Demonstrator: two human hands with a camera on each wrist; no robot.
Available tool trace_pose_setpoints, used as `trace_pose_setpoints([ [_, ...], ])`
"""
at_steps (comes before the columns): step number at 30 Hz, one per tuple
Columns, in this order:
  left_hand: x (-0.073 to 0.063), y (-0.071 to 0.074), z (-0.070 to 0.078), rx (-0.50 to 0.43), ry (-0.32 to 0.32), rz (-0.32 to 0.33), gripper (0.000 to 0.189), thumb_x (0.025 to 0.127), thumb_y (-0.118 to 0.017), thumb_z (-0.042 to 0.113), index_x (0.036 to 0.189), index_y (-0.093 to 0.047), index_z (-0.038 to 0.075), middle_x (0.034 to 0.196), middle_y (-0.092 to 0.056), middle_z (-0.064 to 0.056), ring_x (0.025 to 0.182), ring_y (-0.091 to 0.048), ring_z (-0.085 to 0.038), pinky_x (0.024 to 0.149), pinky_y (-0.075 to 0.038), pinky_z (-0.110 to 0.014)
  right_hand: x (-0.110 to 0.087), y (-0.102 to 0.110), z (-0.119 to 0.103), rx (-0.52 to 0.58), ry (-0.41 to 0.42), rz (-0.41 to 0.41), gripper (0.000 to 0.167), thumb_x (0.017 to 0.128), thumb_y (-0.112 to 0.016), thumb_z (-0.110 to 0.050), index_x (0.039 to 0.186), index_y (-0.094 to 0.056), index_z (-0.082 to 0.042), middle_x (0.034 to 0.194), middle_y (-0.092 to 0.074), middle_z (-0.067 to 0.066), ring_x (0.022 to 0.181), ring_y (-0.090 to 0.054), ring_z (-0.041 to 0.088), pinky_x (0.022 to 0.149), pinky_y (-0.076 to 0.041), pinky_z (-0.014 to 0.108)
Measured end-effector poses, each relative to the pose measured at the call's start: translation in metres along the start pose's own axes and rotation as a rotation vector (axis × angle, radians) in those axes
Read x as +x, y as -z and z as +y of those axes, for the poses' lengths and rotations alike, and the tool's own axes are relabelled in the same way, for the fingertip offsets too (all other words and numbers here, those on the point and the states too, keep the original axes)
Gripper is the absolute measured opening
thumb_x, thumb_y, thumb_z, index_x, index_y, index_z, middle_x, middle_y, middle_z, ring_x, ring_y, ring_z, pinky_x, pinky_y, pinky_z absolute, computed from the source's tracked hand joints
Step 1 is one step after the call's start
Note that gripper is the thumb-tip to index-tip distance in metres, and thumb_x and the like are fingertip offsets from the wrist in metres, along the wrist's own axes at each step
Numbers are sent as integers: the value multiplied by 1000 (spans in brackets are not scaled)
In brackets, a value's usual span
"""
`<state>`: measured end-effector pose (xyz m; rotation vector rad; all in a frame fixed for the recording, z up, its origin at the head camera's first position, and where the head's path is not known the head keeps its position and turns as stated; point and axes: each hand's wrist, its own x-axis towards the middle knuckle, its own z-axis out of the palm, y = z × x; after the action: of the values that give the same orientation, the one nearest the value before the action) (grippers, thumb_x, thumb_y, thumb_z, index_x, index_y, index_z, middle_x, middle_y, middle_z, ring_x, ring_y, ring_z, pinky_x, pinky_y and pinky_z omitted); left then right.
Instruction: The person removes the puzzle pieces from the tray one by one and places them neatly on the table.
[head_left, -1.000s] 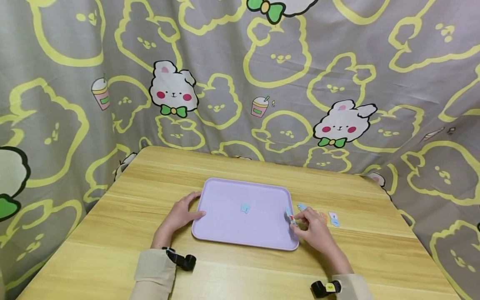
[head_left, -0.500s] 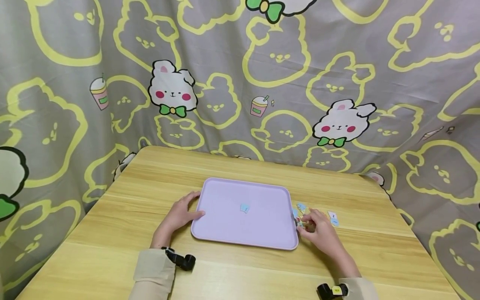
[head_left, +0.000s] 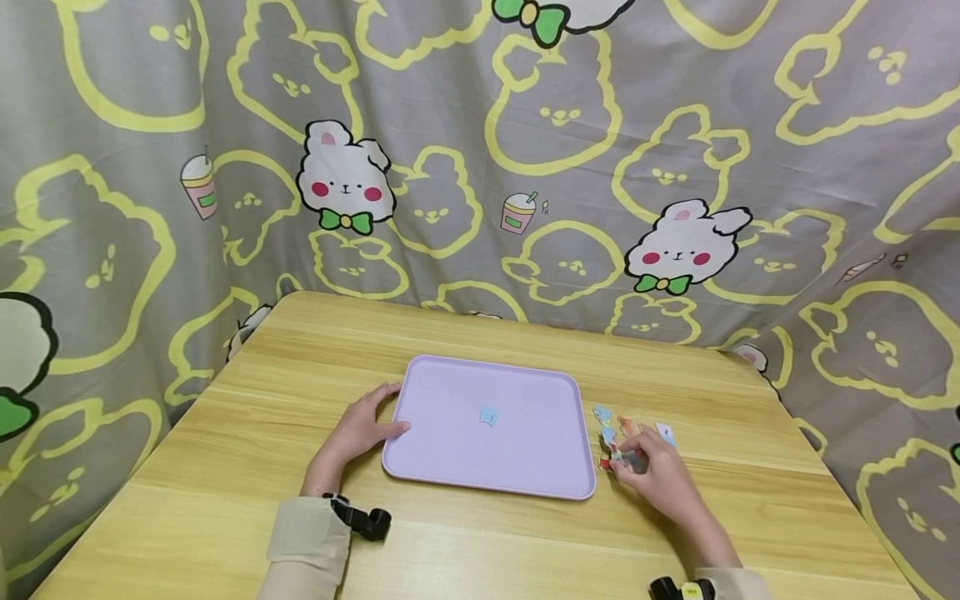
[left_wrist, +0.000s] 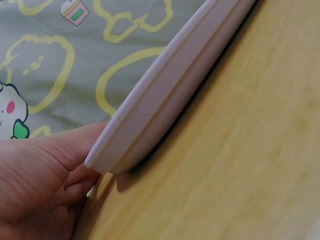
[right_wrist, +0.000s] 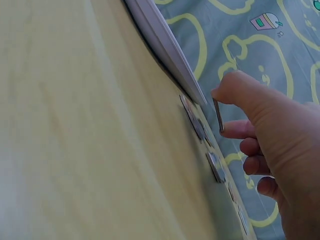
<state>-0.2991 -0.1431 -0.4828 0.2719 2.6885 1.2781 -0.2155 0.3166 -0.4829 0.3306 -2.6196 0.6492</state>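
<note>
A light purple tray (head_left: 495,375) lies on the wooden table. My left hand (head_left: 365,427) grips its left rim, thumb over the edge and fingers against the outside; the left wrist view shows the tray wall (left_wrist: 165,90) beside that thumb. Just right of the tray, my right hand (head_left: 660,472) pinches a jigsaw puzzle piece (right_wrist: 218,115) between thumb and index finger, seen edge-on above the table in the right wrist view. Several other puzzle pieces lie below and around this hand, among them a blue one (head_left: 603,413) and an orange one (head_left: 626,425). The hand partly covers them.
One small light blue puzzle piece (head_left: 488,416) lies near the middle of the tray. A white and blue piece (head_left: 665,432) is at the right end of the group. A grey patterned curtain (head_left: 450,167) hangs behind the table (head_left: 465,550) and along its sides.
My right hand has moved right, from over the tray's right edge to above the loose pieces, with the pinched puzzle piece. The left hand and the tray stay in place.
</note>
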Motion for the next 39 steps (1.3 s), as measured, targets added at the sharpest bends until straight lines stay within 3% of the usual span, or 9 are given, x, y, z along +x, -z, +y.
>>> trace_pose_setpoints([
  [1, 0, 0, 0, -1, 0, 0, 71, 89, -72, 26, 149, -39, 9, 158, -25, -27, 145, -24, -50, 118, -23, -63, 0, 1, 1, -11, 3, 7, 22, 69, -84, -11, 83, -67, -10, 76, -56, -3, 69, -49, 7, 58, -40, 22],
  [4, 0, 0, 0, -6, 0, -4, 71, 89, -71, 27, 150, -39, 9, 159, -24, -28, 146, -23, -50, 118, -23, -64, -2, 4, 3, -31, -12, 9, 22, 69, -84, -12, 83, -67, -10, 79, -59, -2, 72, -52, 12, 60, -42, 24],
  [11, 0, 0, 2, -11, 0, -9, 71, 90, -71, 26, 150, -37, 8, 159, -23, -27, 146, -22, -49, 118, -22, -64, -9, 13, 9, -36, -60, -20, 21, 71, -83, -13, 85, -68, -10, 75, -51, -4, 67, -39, 1, 55, -36, 18],
  [28, -1, 0, 3, -7, 4, -10, 71, 90, -71, 26, 150, -37, 8, 159, -23, -26, 146, -22, -49, 118, -23, -64, -22, 32, 23, -95, -129, -81, 18, 75, -82, -16, 88, -70, -10, 83, -59, -5, 70, -42, 0, 59, -39, 20],
  [39, -2, 1, 3, -4, -6, -4, 71, 90, -71, 25, 150, -38, 8, 159, -24, -27, 146, -23, -49, 119, -22, -63, -25, 38, 24, -109, -152, -122, 17, 76, -82, -19, 86, -70, -10, 79, -56, -4, 69, -40, 2, 58, -37, 20],
])
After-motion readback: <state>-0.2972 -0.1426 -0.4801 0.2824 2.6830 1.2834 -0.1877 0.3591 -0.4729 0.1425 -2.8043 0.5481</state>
